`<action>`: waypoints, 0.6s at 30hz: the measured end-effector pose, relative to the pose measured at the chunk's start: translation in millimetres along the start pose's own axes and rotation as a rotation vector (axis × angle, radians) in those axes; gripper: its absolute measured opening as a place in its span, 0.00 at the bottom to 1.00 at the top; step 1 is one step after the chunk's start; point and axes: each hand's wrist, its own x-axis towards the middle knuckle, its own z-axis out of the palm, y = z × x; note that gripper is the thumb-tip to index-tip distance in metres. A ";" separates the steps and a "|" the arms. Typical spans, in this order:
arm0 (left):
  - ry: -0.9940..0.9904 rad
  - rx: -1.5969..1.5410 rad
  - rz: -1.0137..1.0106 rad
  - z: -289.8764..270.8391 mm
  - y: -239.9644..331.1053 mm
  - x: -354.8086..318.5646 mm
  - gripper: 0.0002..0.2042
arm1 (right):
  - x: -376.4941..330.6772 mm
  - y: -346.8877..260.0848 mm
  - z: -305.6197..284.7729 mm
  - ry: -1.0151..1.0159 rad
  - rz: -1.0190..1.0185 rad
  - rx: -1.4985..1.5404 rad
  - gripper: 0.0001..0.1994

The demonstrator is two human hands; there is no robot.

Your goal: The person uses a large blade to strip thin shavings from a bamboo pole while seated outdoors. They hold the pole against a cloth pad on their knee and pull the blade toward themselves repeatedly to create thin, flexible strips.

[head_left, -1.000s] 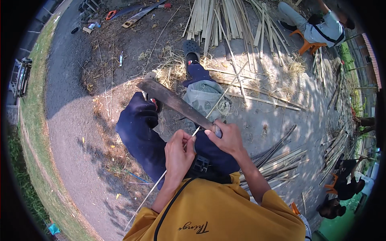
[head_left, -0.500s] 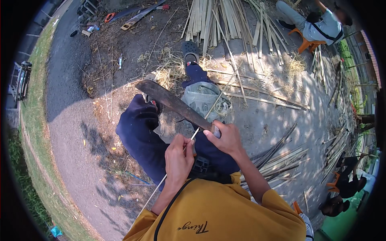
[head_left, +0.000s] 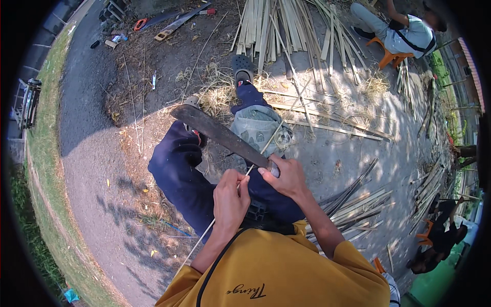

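My right hand [head_left: 287, 176] is closed round the handle of a machete [head_left: 220, 135], whose dark, broad blade points away to the far left across my lap. Pinched in my left hand [head_left: 231, 200] is a thin pale bamboo strip [head_left: 200, 239]. That strip runs from beside my left forearm up to the blade, close to the handle, and goes on beyond it toward the far right. The blade crosses over it and hides a short piece. Beneath the blade a grey-green cloth [head_left: 253, 123] covers my right knee, with curled shavings at its edge.
Long split strips [head_left: 276, 30] lie in a big pile ahead. Another pile [head_left: 353, 215] is at my right. Two saws [head_left: 179, 23] rest on the ground far left. Shavings [head_left: 217, 92] surround my feet. A person on an orange stool [head_left: 391, 52] sits far right, others at the lower right.
The machete's tip has shifted slightly left and nearer to me. My left hand has moved a little to the right, keeping its pinch on the strip.
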 end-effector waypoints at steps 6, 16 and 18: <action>-0.069 -0.065 -0.090 -7.8 8.5 -8.2 0.06 | 5.4 2.8 -6.1 0.026 0.052 0.032 0.23; -0.028 -0.091 -0.090 -12.5 -1.5 -16.7 0.06 | 6.5 12.4 -6.3 0.020 0.079 0.035 0.25; -0.057 -0.081 -0.118 -17.2 0.6 -24.1 0.06 | 10.5 11.0 -7.8 0.045 0.153 0.152 0.25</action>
